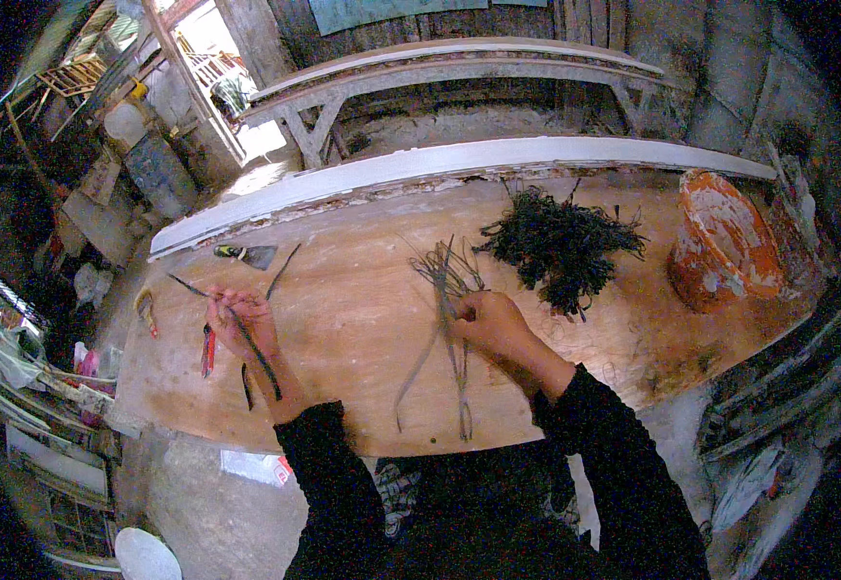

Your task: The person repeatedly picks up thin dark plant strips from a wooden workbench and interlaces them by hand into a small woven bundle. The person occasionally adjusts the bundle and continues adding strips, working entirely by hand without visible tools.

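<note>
My left hand [244,324] is raised over the left part of the wooden table, its fingers closed round a dark, narrow strip [267,372]. The strip sticks out past the fingertips and trails down across the wrist. My right hand [486,321] grips a bundle of thin grey-green strands [446,271]. Its loose looped ends fan out above the hand, and longer tails hang toward the table's near edge. Beyond the right hand sits a tangled heap of dark strands [565,242]. Another dark strip [285,269] lies past the left hand.
On the wooden table [343,406] are a putty knife [248,256], a red cutter [208,350] and a small curved tool [147,311] at the left. An orange bucket [725,242] smeared white stands at the right. A long white plank [459,155] borders the far edge, with a bench [459,68] behind.
</note>
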`<state>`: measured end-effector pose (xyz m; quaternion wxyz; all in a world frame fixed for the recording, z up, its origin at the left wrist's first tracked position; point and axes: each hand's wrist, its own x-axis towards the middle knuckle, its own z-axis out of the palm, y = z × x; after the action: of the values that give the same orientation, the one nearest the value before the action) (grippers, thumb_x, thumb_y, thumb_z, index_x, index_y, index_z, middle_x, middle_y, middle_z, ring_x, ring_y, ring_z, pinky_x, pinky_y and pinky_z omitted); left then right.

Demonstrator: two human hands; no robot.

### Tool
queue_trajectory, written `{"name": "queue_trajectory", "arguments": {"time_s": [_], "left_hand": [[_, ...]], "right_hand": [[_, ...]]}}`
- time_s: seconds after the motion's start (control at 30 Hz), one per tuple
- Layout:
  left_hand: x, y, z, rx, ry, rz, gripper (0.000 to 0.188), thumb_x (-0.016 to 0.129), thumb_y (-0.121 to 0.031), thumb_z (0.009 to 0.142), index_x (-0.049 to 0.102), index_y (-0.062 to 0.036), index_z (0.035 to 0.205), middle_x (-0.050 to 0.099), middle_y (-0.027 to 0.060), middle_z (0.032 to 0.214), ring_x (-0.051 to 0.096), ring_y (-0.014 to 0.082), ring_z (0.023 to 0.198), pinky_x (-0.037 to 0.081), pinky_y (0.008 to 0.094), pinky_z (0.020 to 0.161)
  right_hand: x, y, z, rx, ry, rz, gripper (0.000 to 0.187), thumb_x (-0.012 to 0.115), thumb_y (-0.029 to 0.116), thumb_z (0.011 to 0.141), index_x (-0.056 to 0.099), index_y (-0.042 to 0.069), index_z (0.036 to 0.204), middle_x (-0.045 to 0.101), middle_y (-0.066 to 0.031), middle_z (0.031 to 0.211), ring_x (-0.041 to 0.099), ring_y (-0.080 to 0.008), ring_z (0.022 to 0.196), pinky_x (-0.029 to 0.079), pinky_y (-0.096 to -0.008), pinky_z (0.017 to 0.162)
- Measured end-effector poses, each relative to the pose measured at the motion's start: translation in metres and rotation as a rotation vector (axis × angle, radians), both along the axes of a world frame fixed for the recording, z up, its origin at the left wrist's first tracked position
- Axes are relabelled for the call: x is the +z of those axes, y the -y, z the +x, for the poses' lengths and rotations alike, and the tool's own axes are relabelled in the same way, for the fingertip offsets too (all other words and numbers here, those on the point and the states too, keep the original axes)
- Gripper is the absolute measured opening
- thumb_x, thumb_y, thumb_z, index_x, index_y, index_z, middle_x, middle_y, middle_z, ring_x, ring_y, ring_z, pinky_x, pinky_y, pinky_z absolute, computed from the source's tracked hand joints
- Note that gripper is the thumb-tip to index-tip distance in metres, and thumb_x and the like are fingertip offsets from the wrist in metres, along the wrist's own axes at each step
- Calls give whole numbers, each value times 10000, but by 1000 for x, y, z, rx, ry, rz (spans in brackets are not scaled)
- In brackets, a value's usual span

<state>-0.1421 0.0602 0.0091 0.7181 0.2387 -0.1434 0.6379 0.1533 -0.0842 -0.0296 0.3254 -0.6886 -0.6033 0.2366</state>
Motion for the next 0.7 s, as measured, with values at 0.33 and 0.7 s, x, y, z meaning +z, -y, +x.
{"name": "queue_trajectory", "arguments": {"time_s": [0.33,0.7], "left_hand": [[17,61,87,80,-787,-14,97,506,-147,785,504,-56,818,521,19,709,426,29,552,320,163,429],[-21,54,129,546,-1610,576,107,527,-97,766,570,-24,831,567,44,803,517,130,742,409,242,645]], "right_hand": [[-8,-2,-7,-45,-202,167,181,547,201,743,576,23,745,567,-42,652,508,-121,572,415,-248,537],[26,1,16,-64,-1261,-27,511,341,555,777,545,108,918,497,16,665,433,-78,493,298,-187,407]]}}
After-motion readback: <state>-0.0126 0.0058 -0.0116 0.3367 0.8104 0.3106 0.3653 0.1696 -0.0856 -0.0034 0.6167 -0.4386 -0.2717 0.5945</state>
